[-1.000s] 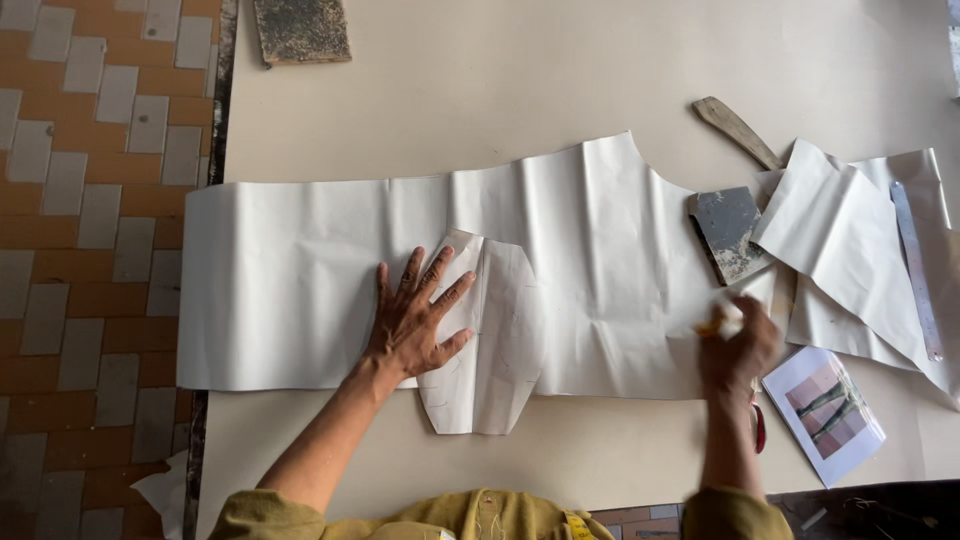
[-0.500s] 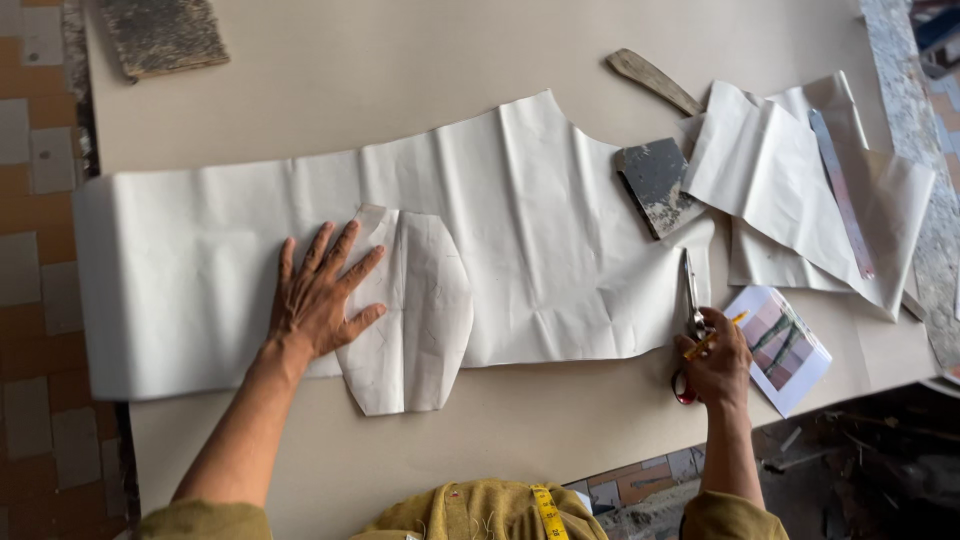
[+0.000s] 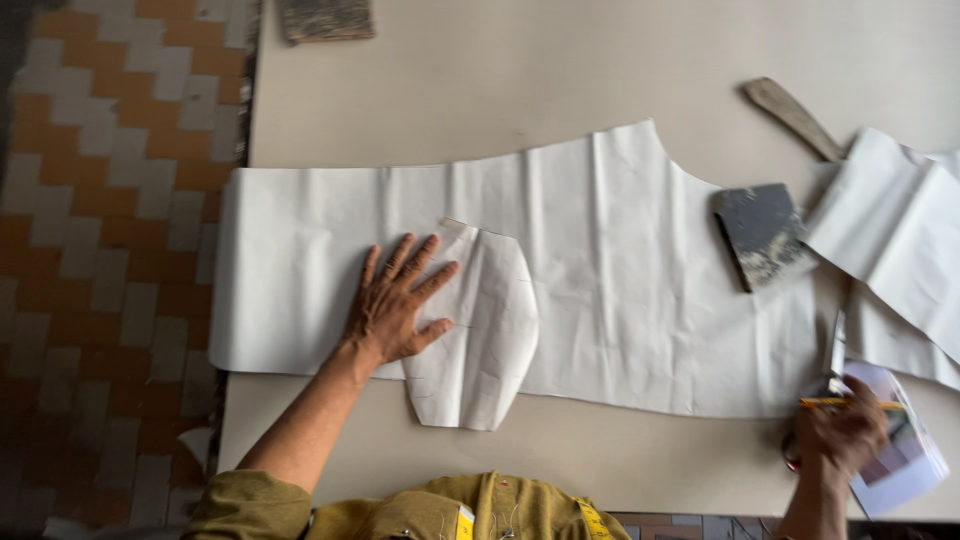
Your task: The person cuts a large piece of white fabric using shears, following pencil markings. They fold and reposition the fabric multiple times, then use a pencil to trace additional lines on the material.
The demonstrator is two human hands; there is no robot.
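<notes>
Overhead view of a cutting table [image 3: 600, 60] with a smooth, matte beige top. A long piece of white fabric [image 3: 620, 260], creased in vertical fold lines, lies flat across it; its far edge rises to a curved notch, its near edge runs almost straight.

The left hand [image 3: 395, 305] lies palm down, fingers spread and released, pressing a paper pattern piece [image 3: 485, 330] onto the fabric. The pattern is off-white, faintly lined, with a rounded edge on the side away from the fingertips; its lower end overhangs the fabric's near edge onto bare table. The thumb and the fingertips rest on the pattern, the heel of the hand on the fabric.

The right hand [image 3: 840, 432] is clenched around a pair of scissors [image 3: 832, 362], whose grey blades point away from the knuckles along the fabric's right end, and a yellow pencil [image 3: 850, 403] that lies crosswise above the fingers. The scissor handles are mostly hidden by the hand; only a red sliver shows below it.

Just beyond the blades sits a dark, mottled rectangular weight [image 3: 765, 235] on the fabric's corner. A worn wooden handle [image 3: 790, 115] lies farther off, its end hidden under a second folded white cloth [image 3: 890, 240], itself cut off by the right frame edge. A printed booklet [image 3: 900, 460] is partly covered by the right hand. Another dark slab [image 3: 325, 18] is cropped at the top.

Open tabletop lies beyond the fabric; the table's left edge meets an orange and grey tiled floor [image 3: 100, 200].
</notes>
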